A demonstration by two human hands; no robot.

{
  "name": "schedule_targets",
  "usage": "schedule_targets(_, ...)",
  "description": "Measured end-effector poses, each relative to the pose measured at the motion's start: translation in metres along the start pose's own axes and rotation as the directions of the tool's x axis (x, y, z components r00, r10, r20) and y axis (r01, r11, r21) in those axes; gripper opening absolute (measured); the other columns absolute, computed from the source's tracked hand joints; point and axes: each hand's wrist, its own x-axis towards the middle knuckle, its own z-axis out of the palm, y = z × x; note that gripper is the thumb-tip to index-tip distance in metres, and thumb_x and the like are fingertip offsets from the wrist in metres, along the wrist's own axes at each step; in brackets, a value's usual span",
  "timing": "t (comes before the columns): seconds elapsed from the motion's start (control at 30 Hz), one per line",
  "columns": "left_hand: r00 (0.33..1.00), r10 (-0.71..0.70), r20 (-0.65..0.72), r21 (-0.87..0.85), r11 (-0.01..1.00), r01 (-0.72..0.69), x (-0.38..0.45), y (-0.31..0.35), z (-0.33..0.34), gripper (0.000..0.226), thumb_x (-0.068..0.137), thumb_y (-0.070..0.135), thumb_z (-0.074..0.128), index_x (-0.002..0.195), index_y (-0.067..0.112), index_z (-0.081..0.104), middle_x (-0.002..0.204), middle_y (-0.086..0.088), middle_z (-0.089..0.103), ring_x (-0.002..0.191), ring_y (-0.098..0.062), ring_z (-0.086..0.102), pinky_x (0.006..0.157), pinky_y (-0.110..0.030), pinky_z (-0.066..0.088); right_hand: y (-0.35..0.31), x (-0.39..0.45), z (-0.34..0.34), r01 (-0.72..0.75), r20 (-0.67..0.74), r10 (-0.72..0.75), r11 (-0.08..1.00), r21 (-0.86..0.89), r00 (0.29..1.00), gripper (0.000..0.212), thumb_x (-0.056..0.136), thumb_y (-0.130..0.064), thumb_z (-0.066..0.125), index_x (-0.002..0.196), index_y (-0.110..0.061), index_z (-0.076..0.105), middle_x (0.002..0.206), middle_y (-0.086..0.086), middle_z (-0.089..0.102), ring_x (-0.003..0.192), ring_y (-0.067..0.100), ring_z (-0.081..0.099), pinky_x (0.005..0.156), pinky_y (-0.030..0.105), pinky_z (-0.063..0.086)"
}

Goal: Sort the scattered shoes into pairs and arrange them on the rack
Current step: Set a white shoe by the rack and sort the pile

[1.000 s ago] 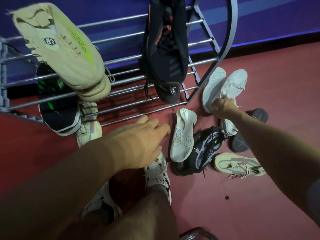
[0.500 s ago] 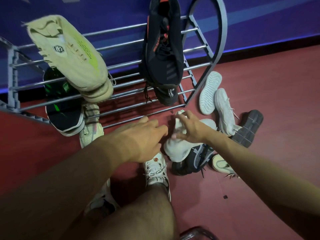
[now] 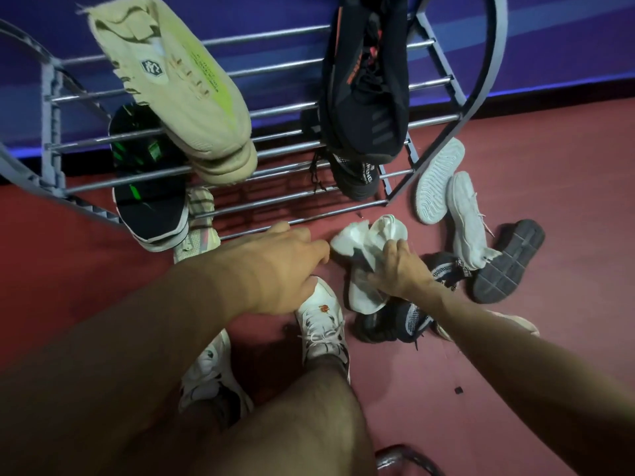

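Head view, looking down: dark red floor (image 3: 515,389) under everything, blue wall at the top. Grey metal shoe rack with chrome bars (image 3: 281,159) standing against that wall, carrying a large beige knit sneaker with a yellow-green stripe (image 3: 178,87) on the left, toe towards the viewer, and a black sneaker with orange lettering (image 3: 367,84) on the right; below the beige one, a black shoe with green marks and a white sole (image 3: 147,197), with a pale striped sneaker (image 3: 199,221) just beside it. Right of the rack, on the floor, a white shoe sole-up (image 3: 436,182) touching a white laced sneaker (image 3: 469,221), then a dark grey shoe sole-up (image 3: 508,261) and a black-and-white knit sneaker (image 3: 409,314). Left hand (image 3: 275,266) hovering near the bottom bar, fingers straight and relaxed, grip empty. Right hand (image 3: 398,269) with fingers curled round a soft white sneaker (image 3: 371,255), grip closed on it, just in front of the rack's lowest bar, above the black-and-white one. White laced trainers with dark patches (image 3: 323,324) worn on the person's own feet, low in the middle.
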Motion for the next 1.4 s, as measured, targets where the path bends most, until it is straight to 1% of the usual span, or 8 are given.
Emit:
schedule_targets(0.1, 1.000, 0.014, 0.015, -0.008, 1.000, -0.014, -0.004, 0.002, 0.000, 0.036, 0.102, 0.042, 0.043, 0.138, 0.038, 0.041, 0.134, 0.010, 0.044, 0.128, -0.017, 0.036, 0.103, -0.035, 0.040, -0.012, -0.008, 0.002, -0.222, 0.090, 0.207, 0.953, 0.208, 0.974, 0.091, 0.081, -0.076, 0.057, 0.137, -0.008, 0.035, 0.133, 0.016, 0.043, 0.126, 0.040, 0.049, 0.103, 0.052, 0.047)
schedule_targets(0.23, 0.999, 0.005, 0.046, -0.012, 1.000, -0.005, -0.010, 0.002, -0.001, 0.038, 0.102, 0.042, 0.042, 0.140, 0.037, 0.040, 0.135, 0.009, 0.045, 0.128, -0.016, 0.037, 0.108, -0.038, 0.040, -0.040, -0.002, 0.019, -0.349, 0.385, 0.277, 0.928, 0.129, 0.880, 0.125, 0.050, -0.091, 0.061, 0.147, -0.022, 0.022, 0.146, 0.012, 0.028, 0.134, 0.047, 0.038, 0.107, 0.061, 0.040)
schedule_targets(0.4, 0.998, -0.007, 0.058, -0.014, 1.000, 0.008, -0.016, -0.003, -0.003, 0.040, 0.103, 0.040, 0.042, 0.143, 0.035, 0.038, 0.138, 0.007, 0.044, 0.130, -0.018, 0.036, 0.107, -0.036, 0.038, -0.075, -0.010, 0.020, -0.384, 0.334, 0.358, 0.923, 0.012, 0.872, 0.086, 0.073, -0.050, 0.072, 0.138, -0.032, 0.019, 0.132, 0.013, 0.031, 0.118, 0.051, 0.046, 0.087, 0.055, 0.049)
schedule_targets(0.5, 0.999, -0.009, 0.035, -0.026, 1.000, 0.010, -0.017, -0.006, -0.003, 0.039, 0.103, 0.038, 0.042, 0.142, 0.035, 0.040, 0.138, 0.007, 0.044, 0.130, -0.018, 0.036, 0.104, -0.035, 0.037, -0.071, -0.008, 0.012, -0.385, 0.319, 0.375, 0.922, -0.032, 0.871, 0.094, 0.073, -0.058, 0.073, 0.143, -0.033, 0.015, 0.130, 0.012, 0.037, 0.114, 0.044, 0.055, 0.076, 0.049, 0.046)
schedule_targets(0.73, 1.000, 0.004, 0.028, -0.022, 1.000, -0.003, -0.023, -0.007, -0.001, 0.037, 0.103, 0.041, 0.041, 0.140, 0.036, 0.041, 0.135, 0.009, 0.044, 0.130, -0.017, 0.037, 0.101, -0.035, 0.039, -0.051, -0.021, -0.011, -0.375, 0.066, 0.369, 0.914, 0.153, 0.927, 0.105, 0.074, -0.072, 0.063, 0.154, -0.037, 0.004, 0.127, 0.013, 0.040, 0.120, 0.038, 0.045, 0.100, 0.060, 0.042)
schedule_targets(1.0, 0.997, -0.022, 0.077, -0.045, 0.999, 0.025, -0.028, -0.014, 0.009, 0.035, 0.103, 0.044, 0.040, 0.137, 0.034, 0.044, 0.129, 0.009, 0.047, 0.122, -0.015, 0.041, 0.106, -0.039, 0.042, -0.062, 0.016, 0.006, -0.654, 0.184, 0.628, 0.734, 0.180, 0.756, 0.127, 0.067, -0.092, 0.056, 0.159, -0.031, -0.008, 0.134, 0.019, 0.033, 0.123, 0.035, 0.040, 0.101, 0.054, 0.041)
schedule_targets(1.17, 0.995, -0.062, 0.075, -0.056, 0.996, 0.066, -0.028, -0.027, 0.013, 0.036, 0.102, 0.044, 0.042, 0.137, 0.035, 0.044, 0.130, 0.009, 0.047, 0.121, -0.016, 0.041, 0.107, -0.036, 0.038, -0.080, 0.014, 0.042, -0.607, 0.075, 0.603, 0.789, 0.094, 0.794, 0.144, 0.062, -0.068, 0.082, 0.154, -0.035, -0.024, 0.148, 0.021, 0.018, 0.113, 0.042, 0.046, 0.092, 0.055, 0.046)
schedule_targets(1.4, 0.997, -0.029, 0.076, -0.017, 0.999, 0.030, -0.022, -0.020, 0.007, 0.034, 0.103, 0.042, 0.039, 0.135, 0.031, 0.047, 0.130, 0.006, 0.047, 0.123, -0.019, 0.042, 0.103, -0.035, 0.039, -0.071, 0.010, 0.046, -0.610, 0.050, 0.613, 0.771, 0.183, 0.789, 0.134, 0.070, -0.050, 0.080, 0.152, -0.041, -0.026, 0.137, 0.016, 0.030, 0.114, 0.039, 0.046, 0.090, 0.056, 0.049)
